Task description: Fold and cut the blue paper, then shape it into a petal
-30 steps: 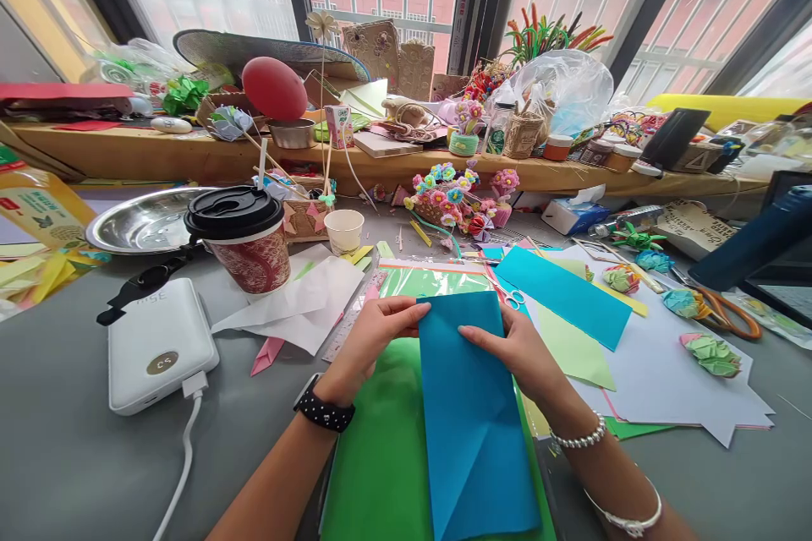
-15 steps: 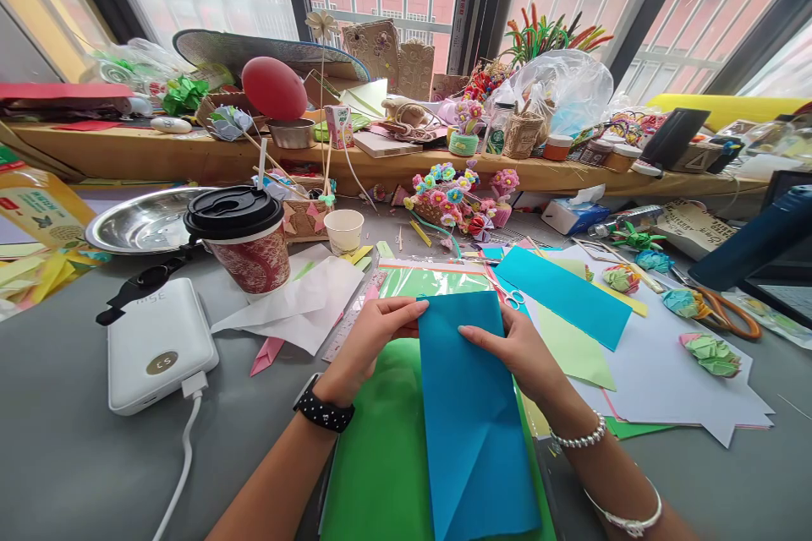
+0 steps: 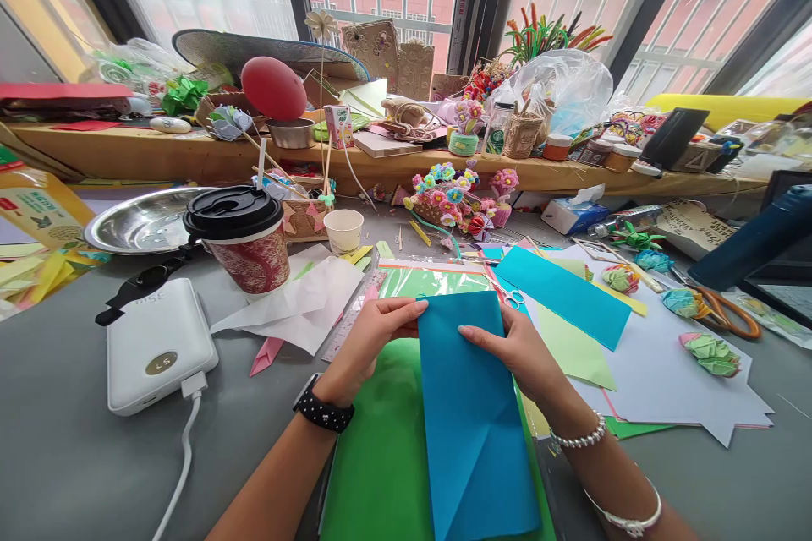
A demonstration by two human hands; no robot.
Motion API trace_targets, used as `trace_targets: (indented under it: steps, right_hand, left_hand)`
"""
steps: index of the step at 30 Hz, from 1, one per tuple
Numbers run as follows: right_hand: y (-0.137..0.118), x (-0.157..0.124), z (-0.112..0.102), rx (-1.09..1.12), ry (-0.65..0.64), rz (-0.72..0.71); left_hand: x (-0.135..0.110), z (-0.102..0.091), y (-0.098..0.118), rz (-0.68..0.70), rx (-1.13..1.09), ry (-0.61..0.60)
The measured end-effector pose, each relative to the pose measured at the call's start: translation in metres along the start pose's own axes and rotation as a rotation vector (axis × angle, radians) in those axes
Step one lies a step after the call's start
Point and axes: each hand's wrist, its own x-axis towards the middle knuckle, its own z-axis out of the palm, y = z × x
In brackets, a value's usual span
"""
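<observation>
Between my hands is a long blue sheet of paper (image 3: 473,414) with a diagonal crease across its lower half. My left hand (image 3: 374,338) pinches its upper left edge, thumb in front and fingers behind. On the upper right, my right hand (image 3: 517,351) grips the sheet, its thumb lying on the face and the fingers hidden behind. Beneath the sheet lies a green packet of paper (image 3: 374,456) in clear plastic. Just beyond my right hand are white-handled scissors (image 3: 513,298) and another blue paper strip (image 3: 564,292).
A lidded paper cup (image 3: 244,245), a white power bank (image 3: 161,347) with a cable and a crumpled white sheet (image 3: 298,304) are on the left. Folded paper flowers (image 3: 710,353) and orange-handled scissors (image 3: 732,313) lie right. A cluttered ledge (image 3: 386,173) runs along the back.
</observation>
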Motion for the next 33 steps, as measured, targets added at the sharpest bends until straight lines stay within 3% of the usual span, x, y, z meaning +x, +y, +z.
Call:
trace_targets:
  steps: [7, 10, 13, 21, 28, 33]
  right_hand:
    - [-0.003, 0.002, -0.004, 0.078, -0.031, 0.023]
    - [-0.008, 0.004, -0.008, 0.119, 0.023, 0.048]
    - [-0.01, 0.006, -0.012, 0.094, 0.085, 0.075]
    - [-0.002, 0.011, -0.012, -0.046, 0.094, 0.029]
    - [0.006, 0.01, -0.003, -0.163, -0.085, 0.043]
    - [0.007, 0.01, -0.001, -0.227, -0.129, 0.027]
  left_hand:
    - [-0.001, 0.001, 0.002, 0.034, 0.006, -0.001]
    - [-0.001, 0.002, 0.004, 0.046, 0.013, 0.024]
    - [-0.001, 0.003, 0.005, 0.057, 0.024, 0.032]
    - [0.002, -0.007, 0.004, 0.009, 0.132, -0.01]
    - [0.004, -0.007, 0.002, 0.013, 0.422, -0.051]
    - [0.004, -0.006, 0.002, 0.042, 0.516, -0.097]
